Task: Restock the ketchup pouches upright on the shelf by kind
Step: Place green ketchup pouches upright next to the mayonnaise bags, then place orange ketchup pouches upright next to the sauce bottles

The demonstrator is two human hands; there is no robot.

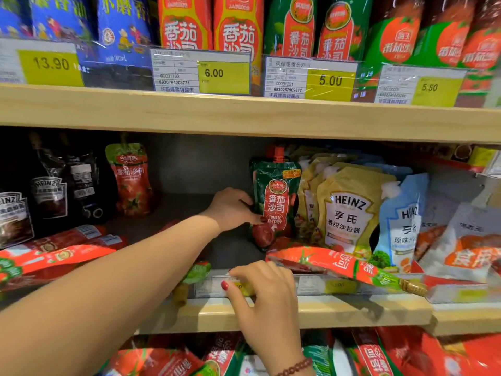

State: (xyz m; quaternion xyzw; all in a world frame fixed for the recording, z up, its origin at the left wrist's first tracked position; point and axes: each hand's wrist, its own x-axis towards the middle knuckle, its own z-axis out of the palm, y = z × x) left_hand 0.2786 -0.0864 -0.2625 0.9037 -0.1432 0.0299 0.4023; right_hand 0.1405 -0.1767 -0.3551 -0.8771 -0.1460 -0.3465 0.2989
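A green ketchup pouch [275, 202] with a red spout stands upright on the middle shelf [352, 316]. My left hand [233, 210] grips its left edge, thumb on the front. A red ketchup pouch [339, 264] lies flat along the shelf front, its gold spout overhanging the edge to the right. My right hand [263, 291] rests on the price rail at that pouch's left end with fingers curled; whether it holds the pouch is hidden. Another red-and-green pouch [131, 180] stands at the back left. More red pouches [54, 253] lie flat at the left.
Yellow and blue Heinz salad dressing pouches [349, 207] stand right of the green pouch. Dark Heinz pouches [51, 196] stand at the far left. The upper shelf [244, 115] holds ketchup pouches behind price tags. More red pouches [379, 356] fill the shelf below.
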